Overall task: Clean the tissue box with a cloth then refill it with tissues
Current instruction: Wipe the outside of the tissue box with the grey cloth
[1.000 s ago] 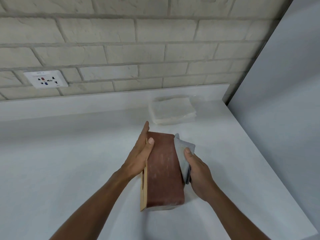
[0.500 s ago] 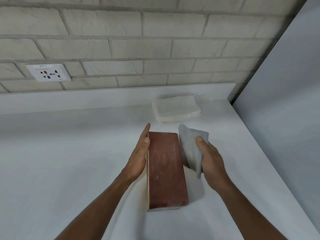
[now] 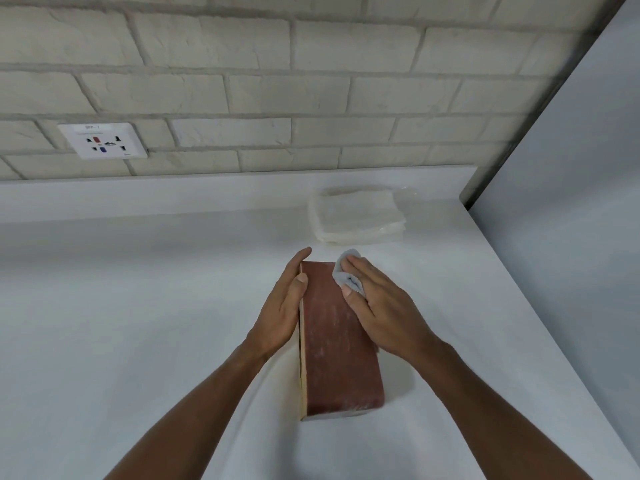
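We're bracing the reddish tissue box (image 3: pixel 337 337) with our flat left hand (image 3: pixel 282 308) while our right hand (image 3: pixel 379 308) is pressing a grey cloth (image 3: pixel 343 273) onto its far corner, tissues (image 3: pixel 358 214) stacked just behind.

left hand (image 3: pixel 282 308) flat, fingers extended; right hand (image 3: pixel 379 308) palm-down, fingers curled, both forearms outstretched
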A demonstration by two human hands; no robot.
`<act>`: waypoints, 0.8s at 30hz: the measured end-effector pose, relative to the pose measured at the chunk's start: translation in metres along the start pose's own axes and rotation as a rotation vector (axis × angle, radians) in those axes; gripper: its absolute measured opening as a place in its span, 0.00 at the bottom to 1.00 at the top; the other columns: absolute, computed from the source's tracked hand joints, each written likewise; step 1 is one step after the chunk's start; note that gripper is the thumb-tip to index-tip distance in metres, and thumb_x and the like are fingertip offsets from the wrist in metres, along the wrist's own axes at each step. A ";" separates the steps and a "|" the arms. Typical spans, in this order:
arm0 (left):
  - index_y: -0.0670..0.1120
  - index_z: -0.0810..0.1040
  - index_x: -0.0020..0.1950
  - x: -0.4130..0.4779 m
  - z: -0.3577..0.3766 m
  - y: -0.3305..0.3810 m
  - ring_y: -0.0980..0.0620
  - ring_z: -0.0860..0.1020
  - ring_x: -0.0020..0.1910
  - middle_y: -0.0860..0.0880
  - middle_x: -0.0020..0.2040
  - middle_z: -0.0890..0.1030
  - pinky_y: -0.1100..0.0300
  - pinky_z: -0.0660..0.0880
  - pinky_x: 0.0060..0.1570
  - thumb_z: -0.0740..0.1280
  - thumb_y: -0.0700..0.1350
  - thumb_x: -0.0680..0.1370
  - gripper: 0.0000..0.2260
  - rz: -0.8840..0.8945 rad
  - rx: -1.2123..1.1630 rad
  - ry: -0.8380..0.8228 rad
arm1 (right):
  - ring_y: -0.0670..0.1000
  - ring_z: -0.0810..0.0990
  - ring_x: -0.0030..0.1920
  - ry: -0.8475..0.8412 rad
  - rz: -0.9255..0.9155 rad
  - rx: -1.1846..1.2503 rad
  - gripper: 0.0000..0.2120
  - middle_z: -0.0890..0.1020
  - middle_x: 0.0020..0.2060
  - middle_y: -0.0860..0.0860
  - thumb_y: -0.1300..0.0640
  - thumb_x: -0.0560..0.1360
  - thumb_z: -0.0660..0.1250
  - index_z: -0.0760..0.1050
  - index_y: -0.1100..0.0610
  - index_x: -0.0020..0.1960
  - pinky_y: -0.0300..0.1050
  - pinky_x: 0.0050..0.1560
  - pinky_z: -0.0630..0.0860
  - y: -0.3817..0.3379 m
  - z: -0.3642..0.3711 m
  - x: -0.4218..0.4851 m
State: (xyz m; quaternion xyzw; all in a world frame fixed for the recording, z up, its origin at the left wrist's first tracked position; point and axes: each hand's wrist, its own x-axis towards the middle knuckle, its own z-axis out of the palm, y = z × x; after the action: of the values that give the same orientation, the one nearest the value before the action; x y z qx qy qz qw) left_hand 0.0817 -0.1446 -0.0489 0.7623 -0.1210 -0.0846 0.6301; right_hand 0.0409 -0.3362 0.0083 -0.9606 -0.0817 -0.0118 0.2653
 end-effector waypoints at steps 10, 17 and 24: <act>0.52 0.63 0.82 0.001 -0.001 -0.002 0.72 0.67 0.72 0.61 0.74 0.71 0.75 0.64 0.69 0.52 0.46 0.89 0.20 0.010 0.033 0.001 | 0.46 0.60 0.76 -0.054 0.008 0.030 0.21 0.68 0.74 0.45 0.49 0.84 0.54 0.65 0.50 0.76 0.37 0.72 0.55 -0.001 -0.006 0.020; 0.55 0.63 0.82 0.000 -0.003 -0.004 0.72 0.67 0.73 0.67 0.73 0.70 0.76 0.63 0.68 0.52 0.48 0.88 0.20 0.011 0.028 -0.007 | 0.44 0.55 0.78 -0.133 -0.044 -0.124 0.22 0.64 0.76 0.43 0.45 0.84 0.48 0.62 0.46 0.77 0.47 0.78 0.50 0.006 -0.009 0.026; 0.55 0.62 0.81 -0.003 -0.001 0.002 0.71 0.71 0.70 0.75 0.66 0.74 0.74 0.68 0.65 0.50 0.48 0.89 0.20 0.006 0.018 -0.004 | 0.42 0.44 0.79 -0.209 -0.192 -0.101 0.25 0.54 0.79 0.40 0.43 0.83 0.47 0.55 0.45 0.79 0.45 0.78 0.44 -0.001 0.004 -0.005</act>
State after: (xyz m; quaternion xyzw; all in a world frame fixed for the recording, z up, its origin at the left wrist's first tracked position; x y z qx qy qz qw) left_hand 0.0793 -0.1432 -0.0470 0.7675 -0.1256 -0.0831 0.6231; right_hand 0.0354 -0.3344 0.0049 -0.9565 -0.1994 0.0587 0.2045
